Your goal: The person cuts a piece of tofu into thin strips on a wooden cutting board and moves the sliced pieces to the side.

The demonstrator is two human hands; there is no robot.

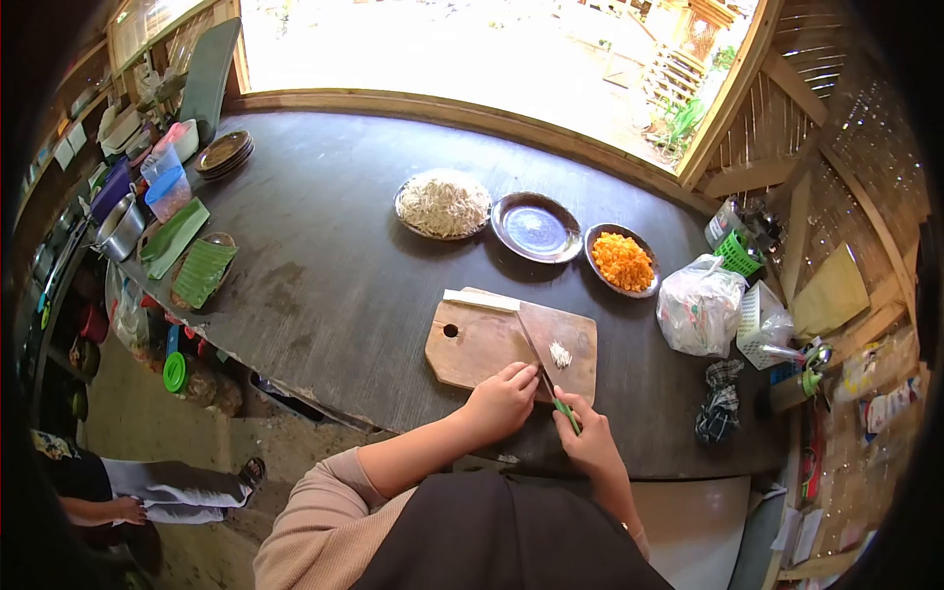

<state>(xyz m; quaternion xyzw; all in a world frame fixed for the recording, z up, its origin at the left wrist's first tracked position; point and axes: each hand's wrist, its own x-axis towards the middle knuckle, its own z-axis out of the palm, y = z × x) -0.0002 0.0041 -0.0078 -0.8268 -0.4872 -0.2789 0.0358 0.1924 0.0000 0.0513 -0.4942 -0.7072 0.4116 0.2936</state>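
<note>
My right hand [590, 444] grips the green handle of a knife [537, 352], whose blade slants up and left across a wooden cutting board [477, 356]. Beside the blade, my left hand [506, 398] rests at the board's near edge with its fingers bent and pressed together; whatever they hold is hidden. A small heap of pale, thin-cut pieces [560, 355] lies on the board to the right of the blade. Along the board's far edge lies a long whitish stick-shaped piece [481, 300], its right end near the knife tip.
Beyond the board stand a plate of pale shreds [442, 205], a dark plate [537, 228] and a plate of orange diced pieces [622, 263]. A white plastic bag [701, 307] and dark cloth [720, 401] lie right. Banana leaf pieces [202, 270] lie left. A person [147, 487] is at lower left.
</note>
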